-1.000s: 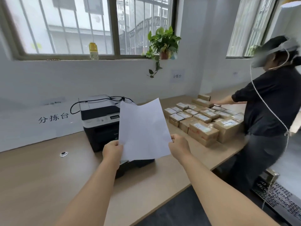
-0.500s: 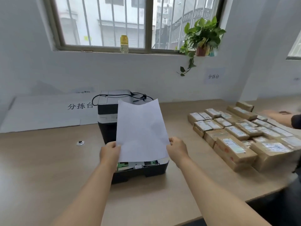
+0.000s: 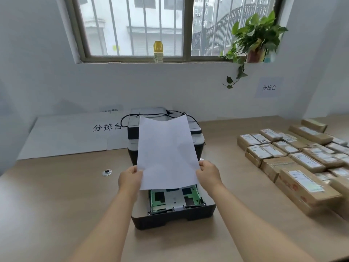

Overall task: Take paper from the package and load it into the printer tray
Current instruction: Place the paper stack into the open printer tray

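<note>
I hold white paper (image 3: 167,150) upright, its lower edge just above the pulled-out printer tray (image 3: 173,214). My left hand (image 3: 130,179) grips the paper's lower left corner and my right hand (image 3: 208,173) grips its lower right corner. The black and grey printer (image 3: 196,133) stands behind the paper, mostly hidden by it. The tray's inside shows green guides and a bare metal floor. No paper package is in view.
Several taped cardboard parcels (image 3: 294,163) cover the table's right side. A white sign sheet (image 3: 75,135) leans at the wall on the left. A small round grommet (image 3: 107,172) sits left of the printer. A bottle (image 3: 158,52) and a plant (image 3: 255,40) stand on the windowsill.
My view has swung left, so the printer and tray are now centred and the other person is out of sight. The paper has come down closer to the open tray.
</note>
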A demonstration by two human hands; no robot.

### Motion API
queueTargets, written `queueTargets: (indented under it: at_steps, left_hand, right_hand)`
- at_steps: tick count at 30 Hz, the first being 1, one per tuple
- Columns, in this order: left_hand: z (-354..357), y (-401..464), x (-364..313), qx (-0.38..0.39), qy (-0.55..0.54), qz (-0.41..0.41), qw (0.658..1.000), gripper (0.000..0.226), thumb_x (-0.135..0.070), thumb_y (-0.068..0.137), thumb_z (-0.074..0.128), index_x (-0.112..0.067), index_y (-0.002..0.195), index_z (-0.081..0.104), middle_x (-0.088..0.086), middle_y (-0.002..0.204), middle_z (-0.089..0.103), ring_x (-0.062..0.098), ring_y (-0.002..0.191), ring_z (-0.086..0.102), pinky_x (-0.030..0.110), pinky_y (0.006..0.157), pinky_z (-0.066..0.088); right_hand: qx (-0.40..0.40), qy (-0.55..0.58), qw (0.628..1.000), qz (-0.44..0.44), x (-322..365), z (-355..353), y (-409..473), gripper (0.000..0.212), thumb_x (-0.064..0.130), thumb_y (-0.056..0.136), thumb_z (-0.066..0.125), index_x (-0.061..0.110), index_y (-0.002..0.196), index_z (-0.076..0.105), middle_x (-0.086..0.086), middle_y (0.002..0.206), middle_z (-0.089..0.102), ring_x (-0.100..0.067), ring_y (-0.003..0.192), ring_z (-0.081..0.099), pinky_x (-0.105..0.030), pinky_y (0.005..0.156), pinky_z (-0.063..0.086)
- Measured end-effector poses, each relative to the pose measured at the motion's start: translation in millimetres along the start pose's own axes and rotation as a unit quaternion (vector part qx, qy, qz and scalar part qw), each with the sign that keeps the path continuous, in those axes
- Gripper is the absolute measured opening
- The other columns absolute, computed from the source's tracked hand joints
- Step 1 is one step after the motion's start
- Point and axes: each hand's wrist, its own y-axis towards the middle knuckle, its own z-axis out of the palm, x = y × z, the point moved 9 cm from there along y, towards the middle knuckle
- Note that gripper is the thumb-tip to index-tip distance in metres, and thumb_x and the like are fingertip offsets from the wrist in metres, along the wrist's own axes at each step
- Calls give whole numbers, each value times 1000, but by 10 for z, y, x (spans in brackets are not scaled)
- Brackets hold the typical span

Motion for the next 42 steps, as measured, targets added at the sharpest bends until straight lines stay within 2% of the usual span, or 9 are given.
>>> queueTargets:
  at_steps: [4,8,12,15,22,25,28,37,42]
  left_hand:
    - [122,179,74,11,-2,4,1000,16,-5,87,57,-9,98,68,0,84,67,24,82,63,37,77,54]
    - [232,216,77,29,-29,14,999,17,-2,91,52,-13,96,64,-1,85,66,15,73,61,24,60,48]
    - [290,282,111,31,-41,17,999,17,-3,92,52,-15,91,64,-4,82,65,11,71,60,21,59,47]
    - [350,304,147,48,-43,26,998,16,-6,93,53,-14,101,64,-5,86,67,10,74,62,18,58,48]
    - [392,250,423,74,-28,50,996,17,-7,96,48,-18,102,60,-1,95,68,14,82,64,16,63,51]
    - [407,211,603,82,-26,50,995,15,-6,96,48,-16,104,57,-3,95,67,11,83,63,13,61,53]
    - [454,168,775,101,-45,40,993,17,-5,95,49,-19,101,57,1,99,70,16,89,66,19,72,55]
    - [543,104,1510,127,-16,15,992,21,-12,97,48,-26,106,61,-4,105,74,19,104,67,43,95,50]
    - [539,27,1814,107,2,12,994,19,-8,96,47,-15,110,58,5,108,71,26,107,65,44,94,50]
  right_hand:
    - [-5,7,1000,17,-99,-9,139,25,-3,85,40,16,89,54,-14,98,68,-31,85,62,-32,64,49]
    - [24,23,999,30,-193,29,270,23,-5,88,38,13,94,51,1,83,58,-12,69,52,-20,53,39]
    - [47,46,997,40,-297,97,381,34,-6,87,36,14,108,53,-1,100,64,-14,86,62,-20,62,48]
    - [55,67,995,44,-402,116,441,38,-7,87,38,17,110,56,-3,108,67,-19,97,65,-22,70,53]
    - [35,76,996,23,-672,133,374,31,-5,89,41,17,108,54,3,101,66,-17,95,63,-22,75,53]
    - [18,78,997,13,-853,185,318,32,0,91,44,30,95,54,5,99,67,-19,97,64,-35,87,56]
    - [7,74,997,8,-1061,217,248,29,6,91,46,33,95,54,5,100,68,-19,100,64,-43,93,53]
    - [-25,100,995,8,-1770,350,34,37,0,94,46,36,96,55,12,96,69,-12,94,65,-35,84,52]
    - [-23,104,994,21,-2035,442,-86,39,-3,94,45,34,99,55,18,98,68,-4,92,63,-26,82,50]
